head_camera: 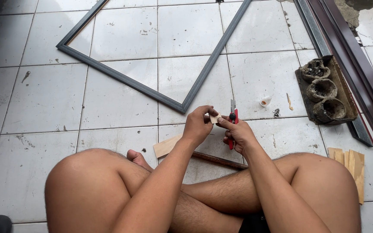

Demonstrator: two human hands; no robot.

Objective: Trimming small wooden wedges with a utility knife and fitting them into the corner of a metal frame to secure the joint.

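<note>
We see a small wood piece (214, 118) in the middle, above the floor (44, 103). Our left hand (197, 126) pinches it. Our right hand (237, 133) grips a red knife (233, 113). A grey frame (203, 80) lies far behind.

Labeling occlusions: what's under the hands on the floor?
Under the left hand lies a flat wood piece; under the right hand, a dark rod. Hands and legs cover parts of both.

Glossy white ceramic floor tiles (44, 99) look scuffed and stained. The grey rectangular metal frame (121, 77) has a smooth matt finish; the pale thin wood strips (354, 166) look bare and unvarnished.
</note>
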